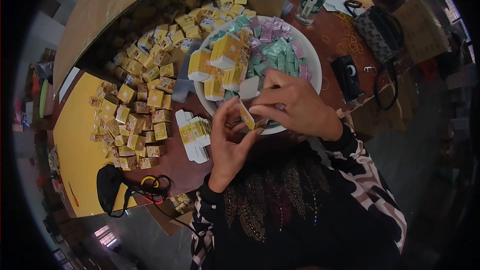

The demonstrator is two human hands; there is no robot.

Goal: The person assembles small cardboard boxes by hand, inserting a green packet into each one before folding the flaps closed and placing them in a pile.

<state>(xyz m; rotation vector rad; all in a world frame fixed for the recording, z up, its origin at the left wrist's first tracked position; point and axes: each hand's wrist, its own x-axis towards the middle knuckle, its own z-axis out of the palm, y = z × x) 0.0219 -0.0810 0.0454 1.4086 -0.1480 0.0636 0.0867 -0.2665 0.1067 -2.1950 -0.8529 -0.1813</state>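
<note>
Near the front rim of a big white bowl (316,70), my left hand (229,142) is closed around a small yellow carton (247,116), tilted with its end open. From the other side my right hand (299,104) pinches at the carton's edge, fingertips together; whatever lies between them is partly hidden. A pale whitish flap or panel (249,88) shows just above the carton. Green sachets (276,52) and purple sachets (270,30) fill the bowl, and several larger yellow boxes (223,57) rest over its left side. Flat, unfolded cartons (194,136) lie stacked left of my left hand.
Many small yellow boxes (135,120) are heaped on the left, with more inside a large cardboard box (115,15) behind. A jar (314,0), rubber bands (350,40), a black tape dispenser (346,76) and a dark handbag (375,32) stand right. A black strapped item (110,187) lies front left.
</note>
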